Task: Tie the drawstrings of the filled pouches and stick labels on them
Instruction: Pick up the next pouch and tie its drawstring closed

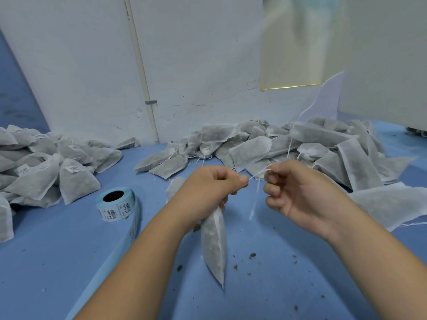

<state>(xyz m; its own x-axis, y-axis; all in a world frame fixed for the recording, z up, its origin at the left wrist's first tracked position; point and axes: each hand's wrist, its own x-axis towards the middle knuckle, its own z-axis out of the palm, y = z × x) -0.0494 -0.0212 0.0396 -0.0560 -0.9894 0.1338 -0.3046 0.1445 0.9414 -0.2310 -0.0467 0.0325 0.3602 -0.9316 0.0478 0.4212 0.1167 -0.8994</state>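
A filled white pouch [213, 243] hangs upright over the blue surface, its neck gripped by my left hand [212, 183]. That hand's thumb and fingers also pinch one end of the white drawstring [256, 188]. My right hand [293, 190], just to the right, has its fingers curled round the other part of the string, and a loose end dangles down between the two hands. A blue roll of barcode labels [116, 204] lies to the left of my left forearm.
A heap of labelled pouches [46, 167] fills the left side. A larger heap of unlabelled pouches [288, 148] with loose strings spreads across the back right. Dried herb crumbs [253, 255] dot the blue table [69, 250]. A white wall with a pipe stands behind.
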